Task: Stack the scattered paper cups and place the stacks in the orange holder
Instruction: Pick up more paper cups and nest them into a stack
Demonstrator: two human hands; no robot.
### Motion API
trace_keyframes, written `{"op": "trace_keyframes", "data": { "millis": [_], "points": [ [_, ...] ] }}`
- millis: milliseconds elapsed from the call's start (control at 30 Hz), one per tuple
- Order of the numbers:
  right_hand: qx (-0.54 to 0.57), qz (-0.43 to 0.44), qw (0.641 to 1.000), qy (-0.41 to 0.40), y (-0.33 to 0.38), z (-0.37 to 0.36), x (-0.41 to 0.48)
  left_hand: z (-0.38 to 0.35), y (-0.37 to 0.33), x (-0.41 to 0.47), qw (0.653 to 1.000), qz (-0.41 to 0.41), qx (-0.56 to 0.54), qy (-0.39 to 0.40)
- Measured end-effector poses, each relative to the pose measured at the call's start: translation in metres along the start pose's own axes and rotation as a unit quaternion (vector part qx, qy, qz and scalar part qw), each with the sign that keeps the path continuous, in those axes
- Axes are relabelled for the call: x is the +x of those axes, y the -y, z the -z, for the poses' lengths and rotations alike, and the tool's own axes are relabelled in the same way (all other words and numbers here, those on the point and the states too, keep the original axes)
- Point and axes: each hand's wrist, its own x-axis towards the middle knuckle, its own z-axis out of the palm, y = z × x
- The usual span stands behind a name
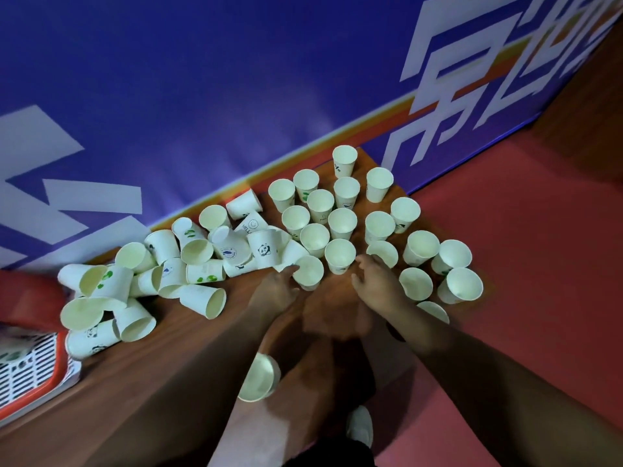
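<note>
Many white paper cups cover the brown table [188, 335]. At the right, several stand upright and apart, such as one cup [340, 256]. At the left, several printed cups lie tipped in a heap [202, 254]. My left hand [276, 291] reaches to an upright cup [308, 273], with thumb and fingertips touching its left side. My right hand [374, 281] hovers with fingers spread between two upright cups, holding nothing. The orange holder [62, 358], with a white slotted floor, sits at the table's left edge. Motion blur softens both hands.
One cup [259, 379] lies beneath my left forearm near the table's front edge. Another cup [435, 311] is partly hidden behind my right forearm. A blue banner wall [202, 96] runs along the table's back. Red floor [522, 264] lies to the right.
</note>
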Motion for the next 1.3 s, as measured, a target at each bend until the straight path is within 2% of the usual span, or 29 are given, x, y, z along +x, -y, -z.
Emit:
{"op": "trace_keyframes", "data": {
  "millis": [167,333,433,567,633,767,867,1000,1100,1200,1300],
  "points": [
    [-0.024,0.007,1.0,0.014,-0.002,-0.008,0.035,-0.011,0.003,0.028,1.0,0.007,0.008,0.005],
    [-0.061,0.022,0.997,0.032,-0.014,-0.02,0.051,-0.017,0.002,0.035,0.998,-0.032,0.007,-0.05],
    [-0.069,0.025,0.997,0.03,-0.019,-0.025,0.048,-0.009,0.006,0.026,0.996,-0.046,-0.02,-0.075],
    [-0.072,0.056,0.996,-0.015,-0.02,-0.025,0.032,0.015,0.017,0.004,0.989,-0.052,-0.1,-0.1],
    [-0.044,0.073,0.996,-0.029,-0.013,-0.024,0.023,0.032,0.026,-0.012,0.979,-0.033,-0.164,-0.119],
    [0.094,0.076,0.991,-0.05,0.007,-0.026,-0.002,0.054,0.05,-0.049,0.949,-0.004,-0.268,-0.166],
    [0.153,0.077,0.984,-0.054,0.026,-0.025,-0.019,0.061,0.061,-0.08,0.922,-0.01,-0.354,-0.157],
    [0.202,0.085,0.973,-0.07,0.053,-0.022,-0.038,0.062,0.067,-0.116,0.905,-0.056,-0.404,-0.125],
    [0.241,0.067,0.965,-0.082,0.062,-0.025,-0.053,0.053,0.078,-0.135,0.909,-0.076,-0.395,-0.108],
    [0.227,0.035,0.971,-0.072,0.063,-0.03,-0.069,0.032,0.091,-0.146,0.917,-0.093,-0.38,-0.077],
    [0.271,-0.005,0.96,-0.074,0.08,-0.03,-0.093,0.009,0.104,-0.153,0.94,-0.115,-0.316,-0.051]
  ]
}}
